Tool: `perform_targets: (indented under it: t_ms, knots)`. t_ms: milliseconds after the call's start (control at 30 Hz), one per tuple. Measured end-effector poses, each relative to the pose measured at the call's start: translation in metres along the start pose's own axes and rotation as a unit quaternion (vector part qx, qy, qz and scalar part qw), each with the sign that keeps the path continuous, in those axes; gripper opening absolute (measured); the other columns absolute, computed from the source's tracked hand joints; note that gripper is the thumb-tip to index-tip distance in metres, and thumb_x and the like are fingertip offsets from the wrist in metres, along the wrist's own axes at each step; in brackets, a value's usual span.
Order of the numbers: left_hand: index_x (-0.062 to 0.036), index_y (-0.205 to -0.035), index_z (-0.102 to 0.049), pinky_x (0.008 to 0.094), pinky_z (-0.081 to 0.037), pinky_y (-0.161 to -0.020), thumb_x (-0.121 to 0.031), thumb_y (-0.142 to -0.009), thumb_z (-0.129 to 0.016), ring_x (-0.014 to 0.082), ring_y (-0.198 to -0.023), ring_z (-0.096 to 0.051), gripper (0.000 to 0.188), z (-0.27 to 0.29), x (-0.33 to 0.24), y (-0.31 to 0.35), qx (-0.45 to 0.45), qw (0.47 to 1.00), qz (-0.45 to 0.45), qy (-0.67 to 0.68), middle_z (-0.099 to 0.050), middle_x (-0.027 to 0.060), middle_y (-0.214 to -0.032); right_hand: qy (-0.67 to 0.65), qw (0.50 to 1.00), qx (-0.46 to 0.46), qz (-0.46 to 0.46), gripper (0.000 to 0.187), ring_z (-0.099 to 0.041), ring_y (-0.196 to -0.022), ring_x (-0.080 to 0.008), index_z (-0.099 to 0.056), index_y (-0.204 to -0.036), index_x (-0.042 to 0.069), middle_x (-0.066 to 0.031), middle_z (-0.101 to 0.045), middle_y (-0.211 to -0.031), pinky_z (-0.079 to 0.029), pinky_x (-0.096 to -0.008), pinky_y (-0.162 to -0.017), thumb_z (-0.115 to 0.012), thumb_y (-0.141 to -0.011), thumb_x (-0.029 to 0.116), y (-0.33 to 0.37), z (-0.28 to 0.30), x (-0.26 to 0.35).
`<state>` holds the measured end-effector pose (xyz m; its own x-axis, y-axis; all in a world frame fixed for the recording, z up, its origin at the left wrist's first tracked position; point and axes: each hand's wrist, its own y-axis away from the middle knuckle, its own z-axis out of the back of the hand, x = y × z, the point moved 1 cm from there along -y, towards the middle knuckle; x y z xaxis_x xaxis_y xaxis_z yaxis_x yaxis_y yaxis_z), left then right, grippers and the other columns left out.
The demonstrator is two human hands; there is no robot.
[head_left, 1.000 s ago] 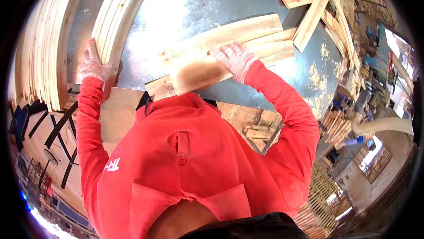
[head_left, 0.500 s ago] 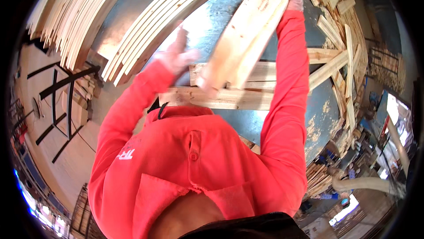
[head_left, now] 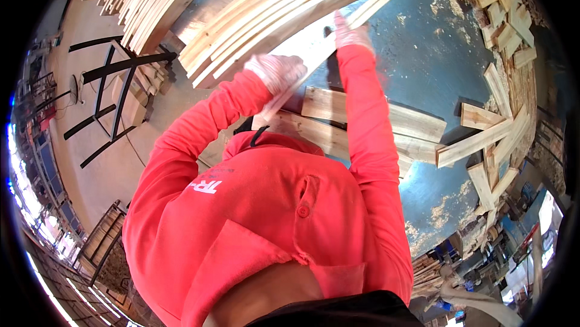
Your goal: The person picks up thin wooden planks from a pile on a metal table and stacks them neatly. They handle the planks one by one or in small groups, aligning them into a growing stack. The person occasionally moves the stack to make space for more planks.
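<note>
A pair of long pale boards (head_left: 319, 56) stands on edge across the blue metal table, slanting from near my chest up to the right. My left hand (head_left: 278, 73) is closed around their near end. Further along, my right hand (head_left: 352, 32) grips them from the right side, with a finger stretched along the wood. Just left of the boards lies a row of similar boards on edge (head_left: 290, 10), side by side. Beneath and right of my right arm, shorter planks (head_left: 417, 123) lie flat on the table, partly hidden by the sleeve.
A larger row of boards (head_left: 160, 1) is at the upper left. Offcuts (head_left: 483, 140) and sawdust pile along the table's (head_left: 423, 55) right side. Left of the table, a black metal frame (head_left: 118, 79) stands on the floor.
The wide wood piece, held up by my right hand, has swung left and down and now stands on edge beside the row. My left hand, loose before, has taken hold.
</note>
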<state>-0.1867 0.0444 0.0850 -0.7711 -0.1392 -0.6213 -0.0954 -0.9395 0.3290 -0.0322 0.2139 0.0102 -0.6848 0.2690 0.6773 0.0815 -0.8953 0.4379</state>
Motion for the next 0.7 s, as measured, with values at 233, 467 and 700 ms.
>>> perform_targets:
  t_ms: [233, 467, 700]
  knots:
    - [-0.0110, -0.141, -0.043, 0.0481, -0.040, -0.104, -0.059, -0.090, -0.047, 0.0390, -0.129, -0.047, 0.070, 0.090, 0.122, -0.042, -0.148, 0.938, 0.291, -0.116, -0.047, 0.0187, -0.143, 0.027, 0.995, 0.044, -0.085, 0.085, -0.062, -0.112, -0.0354, -0.044, -0.135, -0.005, -0.0227, -0.067, -0.115, -0.045, -0.0398, -0.097, -0.067, -0.081, 0.057, 0.046, 0.013, 0.032]
    - [-0.0135, -0.141, -0.046, 0.0403, -0.041, -0.101, -0.069, -0.088, -0.040, 0.0365, -0.114, -0.057, 0.077, 0.070, 0.094, -0.022, 0.008, 0.967, 0.239, 0.090, -0.062, 0.0195, -0.121, 0.151, 0.984, 0.018, -0.090, 0.088, -0.054, -0.120, -0.0423, -0.045, -0.133, -0.006, -0.0281, -0.062, -0.120, -0.042, -0.0435, -0.100, -0.045, -0.087, 0.069, 0.059, -0.019, 0.051]
    - [-0.0089, -0.155, -0.010, 0.0559, -0.022, -0.114, -0.063, -0.073, -0.066, 0.0484, -0.142, -0.021, 0.113, 0.064, -0.009, 0.011, 0.000, 0.972, 0.156, -0.174, -0.016, 0.0281, -0.157, 0.008, 0.989, 0.136, -0.053, 0.079, -0.063, -0.098, -0.0438, -0.056, -0.124, -0.001, -0.0280, -0.067, -0.096, -0.050, -0.0461, -0.082, -0.043, -0.089, 0.068, 0.050, -0.015, 0.029]
